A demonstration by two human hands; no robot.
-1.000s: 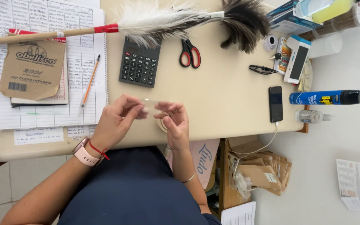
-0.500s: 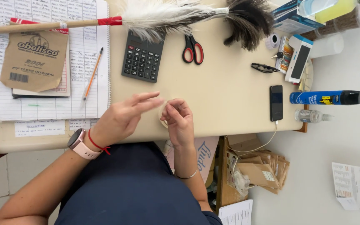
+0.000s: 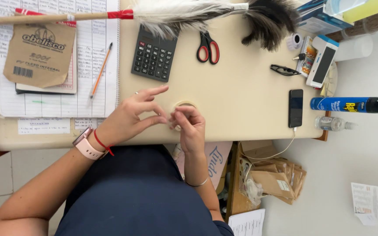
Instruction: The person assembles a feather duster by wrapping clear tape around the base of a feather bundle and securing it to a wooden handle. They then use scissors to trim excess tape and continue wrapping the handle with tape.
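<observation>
Head view: left hand and right hand meet at the bench edge, fingertips pinched together on a tape roll lying flat, partly hidden. Likely picking the tape's end loose; next calls for a firm fingernail pinch.

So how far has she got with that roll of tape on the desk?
Nothing looks finished yet. Both hands, left hand and right hand, pinch at the tape roll, seemingly picking at its end. No strip is pulled free, and the scissors lie untouched beyond.
</observation>
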